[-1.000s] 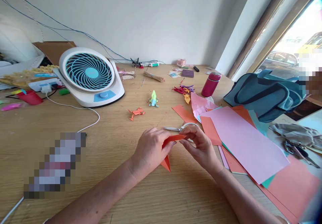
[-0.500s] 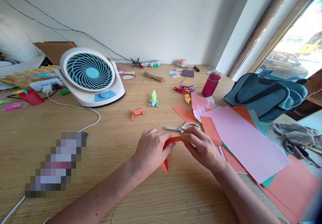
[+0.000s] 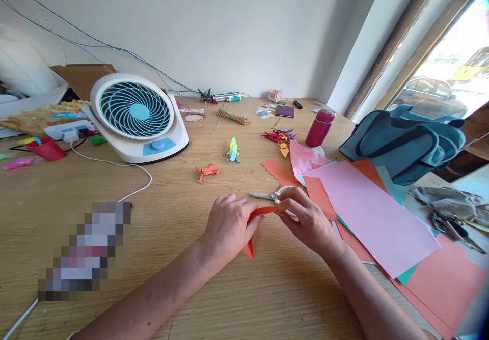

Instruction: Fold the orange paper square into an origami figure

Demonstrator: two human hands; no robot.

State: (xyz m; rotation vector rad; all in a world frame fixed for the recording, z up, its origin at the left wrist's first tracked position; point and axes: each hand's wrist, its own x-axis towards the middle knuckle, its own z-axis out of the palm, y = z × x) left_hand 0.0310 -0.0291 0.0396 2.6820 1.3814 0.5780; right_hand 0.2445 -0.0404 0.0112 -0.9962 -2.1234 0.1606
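A folded orange paper [image 3: 265, 210] is stretched between my two hands, with a pointed end hanging below the left one. My left hand [image 3: 230, 223] is closed round its left part, thumb on the near side. Fingertips of my right hand [image 3: 307, 220] pinch its right end. Just behind the right hand lie scissors [image 3: 263, 196] with white handles, partly covered by the fingers. Farther back on the table rest an orange paper figure [image 3: 207, 172] and a green and blue paper figure [image 3: 233, 150].
Sheets of coloured paper [image 3: 374, 213] spread to the right, beside a teal bag [image 3: 397, 144] and a dark pink bottle [image 3: 320, 128]. A white fan [image 3: 135, 111] stands at the left, behind a blurred-out object [image 3: 86, 251] with a white cable.
The pointed end of the orange paper has risen slightly. My right hand has shifted a little, with its fingers still on the paper's end.
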